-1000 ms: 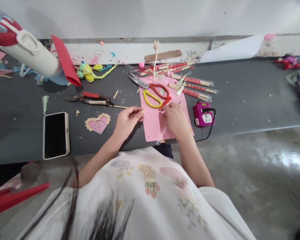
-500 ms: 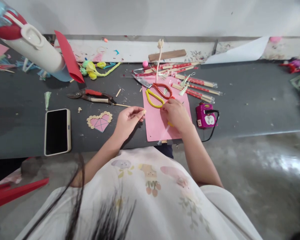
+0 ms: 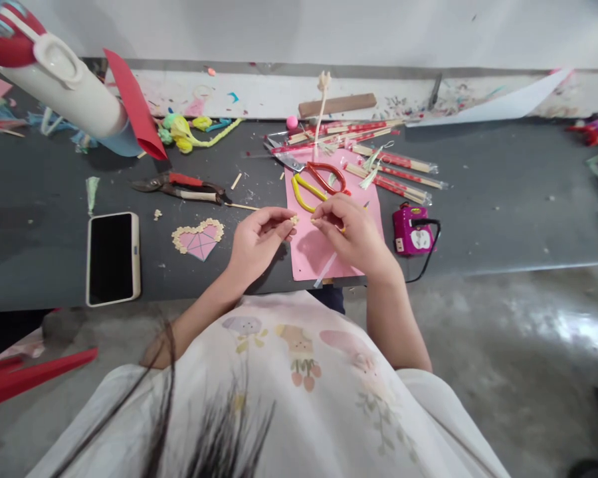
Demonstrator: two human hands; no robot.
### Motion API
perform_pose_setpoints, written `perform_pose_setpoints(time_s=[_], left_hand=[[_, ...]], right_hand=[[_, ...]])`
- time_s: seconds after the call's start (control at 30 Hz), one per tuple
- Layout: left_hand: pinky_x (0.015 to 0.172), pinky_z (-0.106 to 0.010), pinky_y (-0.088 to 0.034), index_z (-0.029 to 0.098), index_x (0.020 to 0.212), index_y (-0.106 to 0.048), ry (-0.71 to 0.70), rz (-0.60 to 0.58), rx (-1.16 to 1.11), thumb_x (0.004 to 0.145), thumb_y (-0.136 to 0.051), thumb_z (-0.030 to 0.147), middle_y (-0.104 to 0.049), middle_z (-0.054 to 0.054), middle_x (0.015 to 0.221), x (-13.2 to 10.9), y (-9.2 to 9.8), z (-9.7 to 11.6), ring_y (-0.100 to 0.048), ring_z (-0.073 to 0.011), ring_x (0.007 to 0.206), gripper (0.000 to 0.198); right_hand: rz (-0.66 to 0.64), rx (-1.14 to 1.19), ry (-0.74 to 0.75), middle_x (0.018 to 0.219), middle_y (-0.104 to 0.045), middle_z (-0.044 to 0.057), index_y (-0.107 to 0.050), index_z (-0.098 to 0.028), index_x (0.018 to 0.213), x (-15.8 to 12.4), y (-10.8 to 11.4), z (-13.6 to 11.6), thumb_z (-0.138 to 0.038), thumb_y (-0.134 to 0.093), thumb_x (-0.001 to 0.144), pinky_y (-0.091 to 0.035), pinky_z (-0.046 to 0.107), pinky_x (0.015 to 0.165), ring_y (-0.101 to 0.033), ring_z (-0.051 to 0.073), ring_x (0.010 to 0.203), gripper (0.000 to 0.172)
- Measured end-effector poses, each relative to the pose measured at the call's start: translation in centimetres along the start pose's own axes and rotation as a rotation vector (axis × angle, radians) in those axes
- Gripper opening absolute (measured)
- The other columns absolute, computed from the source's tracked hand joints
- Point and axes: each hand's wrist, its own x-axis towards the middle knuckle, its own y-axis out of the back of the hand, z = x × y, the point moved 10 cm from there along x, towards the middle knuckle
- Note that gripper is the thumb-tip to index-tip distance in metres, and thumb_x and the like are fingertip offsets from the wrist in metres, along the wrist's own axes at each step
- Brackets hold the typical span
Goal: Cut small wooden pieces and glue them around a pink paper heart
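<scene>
Over the left edge of a pink sheet (image 3: 306, 264), my left hand (image 3: 260, 240) pinches a small cluster of pale wooden bits (image 3: 294, 220) between thumb and fingertips. Facing it, my right hand (image 3: 356, 234) is closed in a pinch on a tiny pale piece (image 3: 313, 221), with a small gap between the two hands. Scissors (image 3: 299, 166) with one red and one yellow handle lie just beyond my right hand. Left of my left hand sits a pink heart (image 3: 202, 243) with crossing lines, its upper edge bordered with pale wooden bits.
Pliers (image 3: 179, 186) lie behind the heart, a phone (image 3: 113, 259) to its left. Wrapped chopsticks (image 3: 393, 179) are bundled at the back right. A purple box (image 3: 410, 229) with a black strap stands right of the sheet, a tall bottle (image 3: 80, 93) at the back left.
My right hand has lifted from beside the scissors' handles and moved left toward my left hand, now pinching a tiny pale piece. My left hand has stayed nearly in place.
</scene>
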Motion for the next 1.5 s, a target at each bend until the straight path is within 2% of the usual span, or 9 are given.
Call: perform_pose_setpoints(time_s=[0.2,0.4,0.6,0.8,1.13,1.27,1.4,1.5], left_hand=[[0.066,-0.018,-0.056,0.019,0.092,-0.071,-0.086,0.0,-0.001,0.08,-0.077,0.038,-0.073,-0.002,0.086,-0.5,-0.3,1.7,-0.069,-0.0085,0.07,0.023],[0.067,-0.02,-0.057,0.019,0.093,-0.071,-0.081,0.015,0.045,0.08,-0.076,0.043,-0.073,-0.002,0.084,-0.8,-0.2,1.8,-0.068,-0.0094,0.069,0.027],[0.069,-0.022,-0.056,0.02,0.091,-0.071,-0.099,0.029,0.098,0.08,-0.074,0.045,-0.072,-0.002,0.086,-0.9,-0.2,2.1,-0.067,-0.0096,0.069,0.027],[0.07,-0.021,-0.055,0.021,0.094,-0.071,-0.206,0.022,0.197,0.086,-0.07,0.041,-0.07,-0.002,0.092,-1.2,-0.3,3.0,-0.066,-0.0099,0.075,0.022],[0.071,-0.022,-0.055,0.023,0.096,-0.071,-0.343,0.045,0.327,0.088,-0.068,0.036,-0.07,-0.002,0.094,-1.7,-0.3,4.1,-0.065,-0.0109,0.079,0.015],[0.07,-0.023,-0.056,0.023,0.094,-0.071,-0.249,0.054,0.254,0.086,-0.07,0.041,-0.071,-0.002,0.092,-1.4,-0.1,3.3,-0.067,-0.0107,0.076,0.02],[0.067,-0.023,-0.056,0.021,0.091,-0.071,-0.029,0.022,-0.052,0.079,-0.077,0.042,-0.071,0.0,0.08,-0.8,-0.4,1.1,-0.066,-0.0093,0.067,0.025],[0.063,-0.022,-0.056,0.021,0.087,-0.072,0.14,-0.005,-0.255,0.071,-0.083,0.044,-0.071,0.001,0.075,-0.7,-1.2,-0.2,-0.066,-0.0095,0.065,0.03]], right_hand=[[0.079,0.087,0.049,0.086,-0.06,0.002,-0.059,-0.021,0.09,-0.2,0.0,-1.7,-0.021,-0.056,0.094,-0.044,0.029,0.067,-0.053,0.014,0.076,0.006],[0.099,0.005,0.103,0.087,-0.06,0.003,-0.06,-0.021,0.091,-0.4,0.1,-3.0,-0.024,-0.055,0.096,-0.047,0.031,0.071,-0.055,0.016,0.08,0.008],[0.132,-0.037,0.11,0.087,-0.06,0.003,-0.061,-0.021,0.091,-0.7,0.2,-3.4,-0.025,-0.056,0.096,-0.048,0.032,0.071,-0.057,0.017,0.08,0.008],[0.157,-0.012,0.085,0.085,-0.062,0.003,-0.062,-0.023,0.087,-0.7,0.2,-3.0,-0.026,-0.058,0.095,-0.049,0.034,0.071,-0.058,0.018,0.08,0.009],[0.159,-0.171,0.208,0.089,-0.062,0.007,-0.061,-0.023,0.092,-0.9,0.3,-4.6,-0.026,-0.052,0.098,-0.049,0.038,0.077,-0.058,0.021,0.085,0.011],[0.186,-0.143,0.193,0.089,-0.064,0.006,-0.063,-0.023,0.092,-1.1,0.4,-4.5,-0.024,-0.055,0.097,-0.05,0.037,0.075,-0.059,0.02,0.082,0.01],[0.286,-0.034,0.115,0.085,-0.066,0.003,-0.067,-0.024,0.089,-1.4,1.1,-3.5,-0.024,-0.061,0.093,-0.052,0.035,0.068,-0.06,0.018,0.076,0.007],[0.297,-0.01,0.073,0.083,-0.067,0.003,-0.069,-0.025,0.088,-1.4,1.0,-3.0,-0.025,-0.062,0.092,-0.053,0.035,0.068,-0.061,0.017,0.075,0.007]])
